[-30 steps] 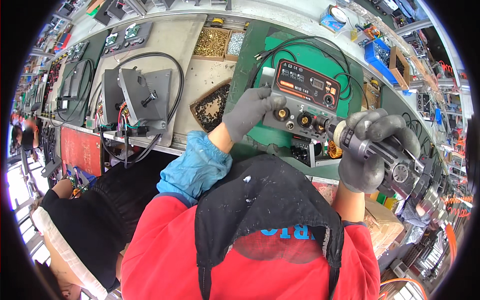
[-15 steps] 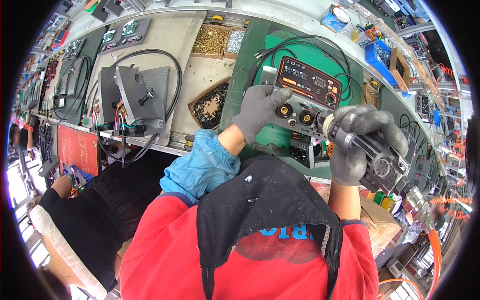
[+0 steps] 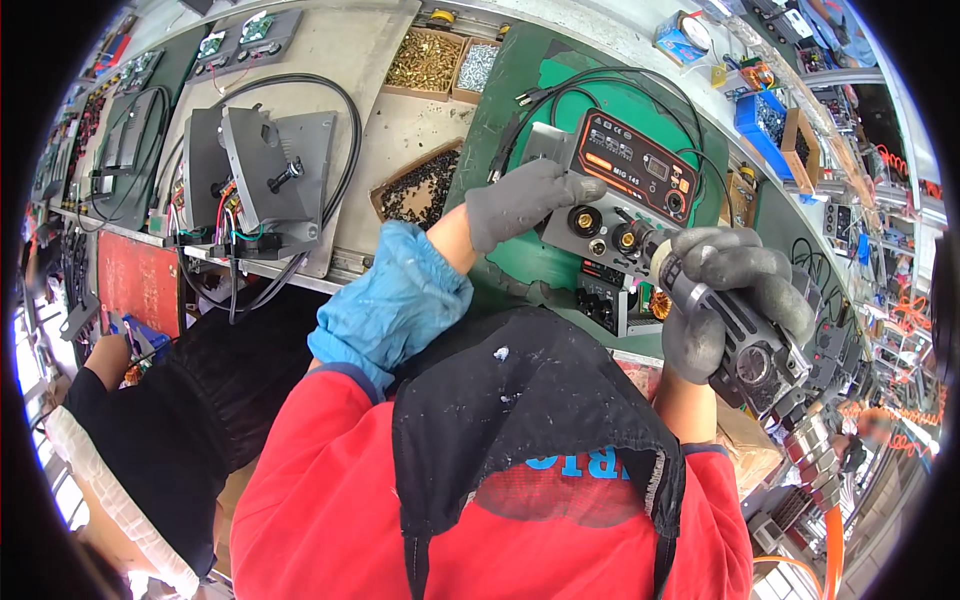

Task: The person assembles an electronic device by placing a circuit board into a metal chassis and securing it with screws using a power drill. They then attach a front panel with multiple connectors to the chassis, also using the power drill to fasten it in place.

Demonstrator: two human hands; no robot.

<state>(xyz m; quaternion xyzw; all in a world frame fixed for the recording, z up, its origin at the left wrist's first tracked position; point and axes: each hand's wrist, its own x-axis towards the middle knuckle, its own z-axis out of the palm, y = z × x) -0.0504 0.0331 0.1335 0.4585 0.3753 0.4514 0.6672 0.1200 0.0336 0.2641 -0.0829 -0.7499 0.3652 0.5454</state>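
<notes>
A welding machine (image 3: 635, 160) with a black, orange-edged control panel lies on the green work mat (image 3: 515, 75) before me. Round brass-centred sockets (image 3: 584, 220) sit in its grey lower front. My left hand (image 3: 525, 205), in a grey glove, is closed over the left side of that front, fingers together beside a socket; the thumb is mostly hidden. Wrapped round a black and grey power tool (image 3: 755, 365) is my gloved right hand (image 3: 745, 280). The tool's nose meets the lower right of the machine's front; its exact contact point is hidden. An orange hose (image 3: 834, 550) hangs below the tool.
Boxes of brass fasteners (image 3: 425, 62), silver screws (image 3: 480, 68) and black screws (image 3: 420, 190) stand left of the mat. Farther left are grey panels (image 3: 255, 170) with a looped black cable. A co-worker (image 3: 150, 450) is at my left. Power cords (image 3: 600, 80) lie behind the machine.
The machine and the tool sit slightly lower in the picture. My left fingers have straightened somewhat along the machine's front. The tool stays at the machine's lower right, still in my right hand.
</notes>
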